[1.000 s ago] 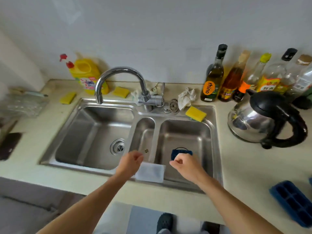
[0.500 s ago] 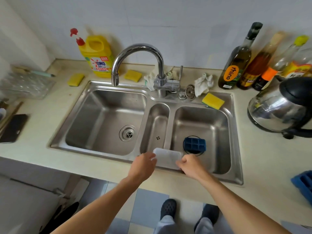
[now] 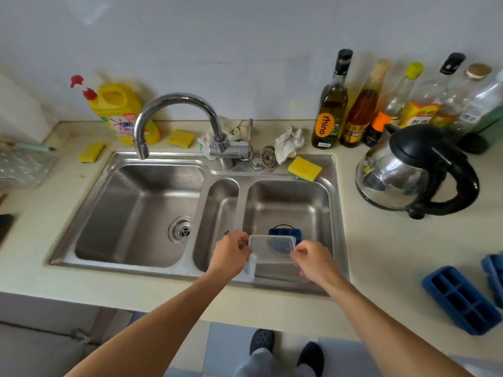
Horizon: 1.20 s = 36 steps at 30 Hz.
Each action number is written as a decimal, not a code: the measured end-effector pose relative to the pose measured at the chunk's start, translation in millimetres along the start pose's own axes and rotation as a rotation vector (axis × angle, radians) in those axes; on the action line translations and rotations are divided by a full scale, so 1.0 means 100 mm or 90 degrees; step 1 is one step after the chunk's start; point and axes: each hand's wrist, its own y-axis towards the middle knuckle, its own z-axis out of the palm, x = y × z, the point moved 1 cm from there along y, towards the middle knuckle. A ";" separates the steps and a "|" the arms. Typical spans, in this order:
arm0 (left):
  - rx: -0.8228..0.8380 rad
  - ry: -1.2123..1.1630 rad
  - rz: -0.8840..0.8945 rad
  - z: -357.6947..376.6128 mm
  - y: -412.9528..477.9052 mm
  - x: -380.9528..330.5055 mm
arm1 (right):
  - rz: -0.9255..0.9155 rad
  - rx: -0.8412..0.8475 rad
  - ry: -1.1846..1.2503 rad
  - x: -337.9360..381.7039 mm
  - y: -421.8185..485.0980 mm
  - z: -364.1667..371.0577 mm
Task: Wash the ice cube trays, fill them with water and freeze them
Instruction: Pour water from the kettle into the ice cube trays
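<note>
**Clear lid held over the right basin, washing looks not yet begun**

Both hands are busy w/ one thing. The left hand [image 3: 231, 254] pinches the left short edge of a clear lid [image 3: 272, 247] and the right hand [image 3: 313, 261] pinches the opposite edge. The lid sits roughly level above the right basin [image 3: 285, 197], just over a blue ice tray [image 3: 285, 232] on the basin floor. Two more blue trays [image 3: 460, 297] wait on the counter, far right.

I can't see any water running, and the tap spout [image 3: 141, 151] points at the left basin. I'd say swing it over first, or carry the lid across. The yellow sponge [image 3: 304, 168] is on the back rim and the detergent jug [image 3: 122, 112] is back left. Thin plastic prob. goes slick w/ soap, so keep one hand on an edge and scrub w/ the other.
</note>
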 end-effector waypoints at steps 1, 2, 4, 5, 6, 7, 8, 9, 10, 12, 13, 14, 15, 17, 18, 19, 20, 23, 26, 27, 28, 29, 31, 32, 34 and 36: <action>0.013 0.004 0.006 0.06 0.06 -0.06 | 0.007 -0.006 0.012 -0.06 0.04 -0.05; 0.029 0.011 0.011 0.12 0.14 -0.11 | 0.017 -0.010 0.020 -0.11 0.09 -0.08; 0.062 0.029 0.012 0.23 0.31 -0.18 | 0.038 -0.020 0.018 -0.20 0.21 -0.10; 0.077 0.039 0.008 0.29 0.40 -0.20 | 0.048 -0.027 0.011 -0.23 0.29 -0.10; 0.093 0.051 0.004 0.34 0.50 -0.21 | 0.057 -0.034 0.005 -0.26 0.36 -0.09; 0.108 0.065 -0.001 0.39 0.61 -0.21 | 0.066 -0.039 -0.003 -0.29 0.45 -0.06; 0.123 0.077 -0.011 0.45 0.73 -0.20 | 0.073 -0.041 -0.014 -0.32 0.53 -0.03; 0.140 0.089 -0.024 0.51 0.84 -0.20 | 0.079 -0.043 -0.030 -0.35 0.61 0.01; 0.157 0.103 -0.038 0.58 0.95 -0.19 | 0.084 -0.047 -0.045 -0.38 0.68 0.06; 0.184 0.125 -0.059 0.72 1.16 -0.15 | 0.102 -0.045 -0.058 -0.45 0.81 0.16; 0.194 0.124 -0.068 0.79 1.25 -0.12 | 0.113 -0.041 -0.056 -0.48 0.88 0.21; 0.202 0.122 -0.076 0.85 1.32 -0.09 | 0.122 -0.039 -0.049 -0.51 0.95 0.26; 0.207 0.125 -0.079 0.92 1.39 -0.06 | 0.129 -0.038 -0.043 -0.55 1.02 0.30; 0.207 0.134 -0.083 1.01 1.50 0.01 | 0.134 -0.033 -0.033 -0.59 1.15 0.38; 0.205 0.135 -0.088 1.04 1.55 0.04 | 0.127 -0.032 -0.031 -0.61 1.20 0.41; 0.203 0.136 -0.092 1.07 1.59 0.07 | 0.117 -0.032 -0.030 -0.62 1.25 0.45; 0.203 0.137 -0.097 1.10 1.62 0.11 | 0.109 -0.030 -0.030 -0.64 1.29 0.48; 0.204 0.140 -0.100 1.15 1.68 0.18 | 0.122 -0.027 -0.059 -0.69 1.39 0.56; 0.213 0.139 -0.105 1.19 1.74 0.22 | 0.159 -0.027 -0.063 -0.75 1.45 0.63; 0.213 0.137 -0.108 1.19 1.76 0.22 | 0.165 -0.029 -0.061 -0.76 1.46 0.64; 0.212 0.134 -0.110 1.20 1.77 0.23 | 0.168 -0.036 -0.057 -0.77 1.47 0.64; 0.210 0.130 -0.112 1.20 1.79 0.23 | 0.170 -0.047 -0.054 -0.77 1.48 0.63; 0.200 0.126 -0.113 1.22 1.82 0.23 | 0.167 -0.081 -0.052 -0.76 1.50 0.61; 0.193 0.120 -0.113 1.23 1.83 0.23 | 0.163 -0.097 -0.052 -0.77 1.51 0.60; 0.179 0.098 -0.114 1.25 1.86 0.24 | 0.163 -0.113 -0.054 -0.78 1.54 0.59; 0.176 0.088 -0.119 1.28 1.88 0.25 | 0.176 -0.115 -0.055 -0.82 1.59 0.58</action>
